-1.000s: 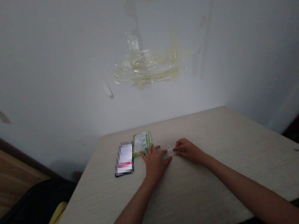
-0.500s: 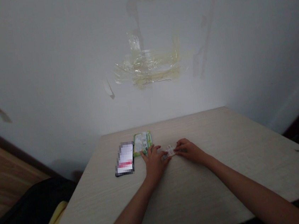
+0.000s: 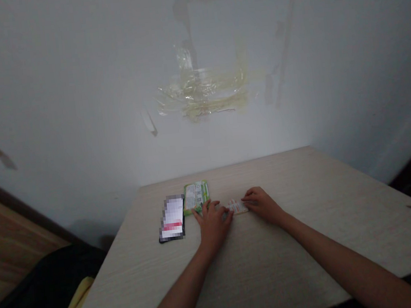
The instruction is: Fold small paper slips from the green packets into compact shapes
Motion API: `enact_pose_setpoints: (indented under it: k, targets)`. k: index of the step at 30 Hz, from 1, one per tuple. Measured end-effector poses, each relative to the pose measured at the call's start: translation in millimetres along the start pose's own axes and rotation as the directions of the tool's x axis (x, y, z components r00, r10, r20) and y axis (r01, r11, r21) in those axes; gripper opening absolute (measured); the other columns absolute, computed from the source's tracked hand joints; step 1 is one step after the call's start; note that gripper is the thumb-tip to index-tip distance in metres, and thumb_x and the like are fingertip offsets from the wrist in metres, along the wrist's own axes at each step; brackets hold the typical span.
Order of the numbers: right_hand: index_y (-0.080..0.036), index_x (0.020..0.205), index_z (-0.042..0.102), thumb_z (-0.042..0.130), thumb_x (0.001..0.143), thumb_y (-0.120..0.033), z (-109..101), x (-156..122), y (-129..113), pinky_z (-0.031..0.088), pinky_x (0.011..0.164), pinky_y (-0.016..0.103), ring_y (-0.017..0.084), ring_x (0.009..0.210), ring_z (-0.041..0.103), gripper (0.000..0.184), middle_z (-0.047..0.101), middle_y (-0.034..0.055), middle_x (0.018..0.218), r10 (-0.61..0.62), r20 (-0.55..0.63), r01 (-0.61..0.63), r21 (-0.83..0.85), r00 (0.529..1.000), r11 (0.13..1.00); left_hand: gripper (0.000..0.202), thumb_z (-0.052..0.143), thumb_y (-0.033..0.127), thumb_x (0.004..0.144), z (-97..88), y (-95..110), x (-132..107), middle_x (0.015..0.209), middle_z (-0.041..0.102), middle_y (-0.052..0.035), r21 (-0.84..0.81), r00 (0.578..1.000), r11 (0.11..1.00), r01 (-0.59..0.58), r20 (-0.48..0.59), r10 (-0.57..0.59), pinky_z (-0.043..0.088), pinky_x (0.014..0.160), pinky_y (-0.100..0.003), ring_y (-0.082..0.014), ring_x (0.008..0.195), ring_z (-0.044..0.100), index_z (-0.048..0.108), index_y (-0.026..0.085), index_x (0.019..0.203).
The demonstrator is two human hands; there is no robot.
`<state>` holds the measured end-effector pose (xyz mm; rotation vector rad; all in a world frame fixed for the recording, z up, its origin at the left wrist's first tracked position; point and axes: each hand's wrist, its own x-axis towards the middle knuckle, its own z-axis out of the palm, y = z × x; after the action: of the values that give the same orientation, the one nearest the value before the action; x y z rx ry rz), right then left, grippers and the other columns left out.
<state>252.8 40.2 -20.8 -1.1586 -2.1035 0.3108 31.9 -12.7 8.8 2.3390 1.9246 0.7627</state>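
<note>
Wall point(image 3: 95, 87): pale, scuffed, w/ clear tape point(image 3: 202, 93) stuck on in a messy patch.
Table point(image 3: 293, 252): light wood-grain top, far edge up against wall.
Printed card point(image 3: 238, 206): small, low on table, btwn the 2 hands; what it is exactly, too small to tell.
Card's long axis: seems to run side to side, approx from one hand to the other; ends partly under fingers, so not 100% sure.
L hand point(image 3: 212, 222): palm down, fingers spread; card lies to its right, thumb + index at card's left end. Pinching or just pressing: can't tell.
R hand point(image 3: 265, 207): fingers bunched, tips on card's right end, looks pinched on it; card lies to its left.
Nearer hand: neither, both at the card. R sits a bit closer to wall than L.
Green-white packet point(image 3: 195, 195): flat, beyond L hand + to its left; L fingers overlap its near edge in view, contact unclear.
Phone point(image 3: 171, 219): flat, just left of packet, screen lit but pixelated; apart from both hands.
Off table, left: dark item point(image 3: 33, 299) w/ yellow cloth point(image 3: 74, 307) by it.
</note>
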Motion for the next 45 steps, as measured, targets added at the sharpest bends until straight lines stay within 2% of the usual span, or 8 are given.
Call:
enact_pose_setpoints:
  k: [5,10,17,21,24,29,38,45]
  targets:
    - [-0.022,0.093,0.076,0.07,0.079,-0.026,1.0,-1.0,2.3,0.045,0.092,0.044,0.026,0.102,0.053,0.017,0.062,0.0104,0.1,-0.02,-0.045,0.017,-0.064,0.999,0.998,0.02,0.055,0.044,0.087,2.7,-0.8,-0.8,0.124,0.06,-0.0037,0.019,1.0,1.0,-0.004,-0.016,0.004,0.001,0.104,-0.074,-0.0312,0.13,0.036,0.07,0.031,0.093]
    - [-0.022,0.085,0.075,0.071,0.077,-0.023,-2.8,-0.8,-11.2,0.044,0.093,0.044,0.025,0.102,0.052,0.009,0.062,0.0093,0.098,-0.094,0.016,0.094,0.015,0.995,0.995,0.027,0.054,0.047,0.087,4.4,-2.1,-1.7,0.125,0.059,-0.0066,0.056,1.0,0.998,-0.011,-0.027,0.012,0.001,0.104,-0.074,-0.0334,0.13,0.035,0.068,0.033,0.105]
    - [-0.022,0.092,0.074,0.068,0.08,-0.021,-5.4,-3.3,-18.5,0.042,0.097,0.043,0.023,0.108,0.052,0.014,0.061,0.0092,0.104,-0.14,0.108,0.127,0.119,0.984,0.985,0.044,0.057,0.057,0.081,11.1,-4.9,-2.5,0.133,0.052,-0.0105,0.095,0.999,0.995,-0.024,-0.02,0.026,0.003,0.104,-0.074,-0.0356,0.132,0.033,0.062,0.036,0.119]
    - [-0.025,0.107,0.07,0.062,0.083,-0.017,-6.6,-2.7,-19.2,0.04,0.102,0.045,0.023,0.117,0.049,0.026,0.061,0.0084,0.118,-0.15,0.111,0.136,0.122,0.982,0.983,0.037,0.063,0.053,0.079,10.5,-4.9,-2.1,0.136,0.05,-0.0075,0.059,1.0,0.998,-0.021,-0.003,0.021,0.005,0.103,-0.075,-0.0355,0.133,0.032,0.064,0.042,0.115]
    - [-0.027,0.116,0.066,0.056,0.087,-0.014,-7.2,-1.5,-20.3,0.038,0.105,0.047,0.023,0.125,0.045,0.034,0.063,0.0058,0.122,-0.189,0.157,0.172,0.117,0.969,0.978,0.029,0.065,0.049,0.079,7.6,-4.9,-0.9,0.135,0.051,-0.0052,0.021,1.0,1.0,-0.014,0.0,0.014,0.005,0.104,-0.074,-0.0343,0.133,0.032,0.068,0.041,0.107]
    - [-0.027,0.111,0.069,0.051,0.087,-0.01,-8.1,-0.5,-24.0,0.039,0.104,0.045,0.022,0.119,0.048,0.034,0.066,0.0062,0.115,-0.215,0.181,0.205,0.073,0.96,0.976,0.016,0.065,0.04,0.081,4.2,-4.8,0.6,0.13,0.055,-0.0015,-0.02,1.0,1.0,-0.024,-0.014,0.024,0.005,0.105,-0.073,-0.0311,0.132,0.035,0.072,0.04,0.096]
    - [-0.025,0.107,0.071,0.054,0.088,-0.014,-8.0,-0.2,-26.1,0.042,0.097,0.042,0.022,0.111,0.05,0.028,0.065,0.0081,0.105,-0.219,0.156,0.213,0.05,0.963,0.976,0.021,0.068,0.045,0.078,2.8,-2.4,0.3,0.128,0.058,-0.0013,-0.013,0.994,0.994,-0.105,0.004,0.105,-0.002,0.108,-0.071,-0.0311,0.131,0.037,0.072,0.037,0.097]
    - [-0.024,0.105,0.071,0.055,0.088,-0.014,-5.5,-0.3,-24.5,0.043,0.096,0.04,0.021,0.108,0.052,0.025,0.065,0.0083,0.104,-0.232,0.128,0.226,0.058,0.964,0.972,0.013,0.063,0.037,0.083,4.6,-1.4,1.0,0.121,0.064,-0.0014,0.02,0.971,0.972,-0.236,-0.039,0.236,-0.006,0.108,-0.072,-0.0297,0.126,0.044,0.072,0.032,0.091]
